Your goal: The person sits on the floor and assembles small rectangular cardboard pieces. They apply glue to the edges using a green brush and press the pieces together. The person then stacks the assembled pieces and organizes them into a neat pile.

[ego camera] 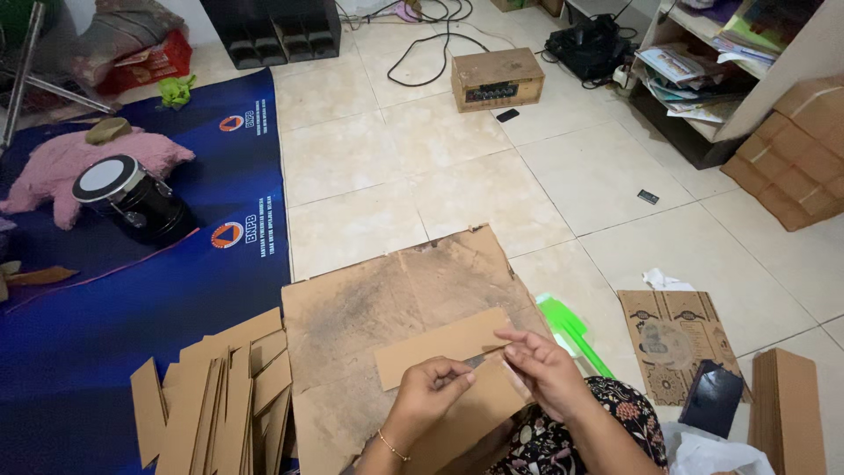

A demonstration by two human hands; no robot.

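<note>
My left hand (431,387) and my right hand (543,369) meet low in the head view over a long strip of brown cardboard (435,347). The right hand's fingers pinch the strip's right end. The left hand grips a thin dark tool, apparently a knife, whose tip points toward the strip's lower edge. Beneath them lies a large stained cardboard sheet (369,308) flat on the tiled floor. A gold bracelet is on my left wrist.
A heap of cut cardboard strips (220,396) lies left of the sheet on a blue mat (105,325). A black round lantern (132,198), pink cloth (53,167), green plastic piece (571,334), printed cardboard (677,339), wooden box (497,79), shelf (703,62) surround.
</note>
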